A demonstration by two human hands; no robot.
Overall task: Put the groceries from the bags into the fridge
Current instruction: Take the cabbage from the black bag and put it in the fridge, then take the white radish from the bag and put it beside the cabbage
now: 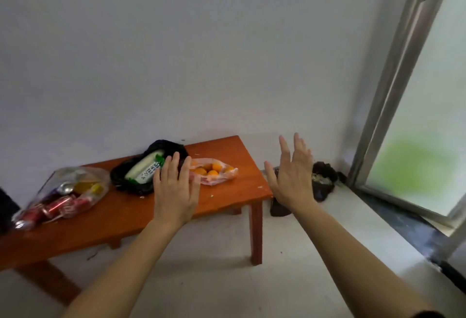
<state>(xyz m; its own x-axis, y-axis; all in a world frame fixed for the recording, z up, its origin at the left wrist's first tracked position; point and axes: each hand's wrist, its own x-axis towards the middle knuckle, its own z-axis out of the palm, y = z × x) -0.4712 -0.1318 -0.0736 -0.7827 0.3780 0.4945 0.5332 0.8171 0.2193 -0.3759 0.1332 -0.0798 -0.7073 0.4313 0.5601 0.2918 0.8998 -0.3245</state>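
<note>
Reach stage: my left hand and right hand spread, empty; next likely grasp, bag of oranges at 1 o'clock

— Where do our bags lie?
— All on the table: the bag of cans well left of our left hand, the middle bag just behind its fingertips, the bag of fruit just right of them
— And by our right hand?
— A heap on the floor behind its fingers, near the window
</note>
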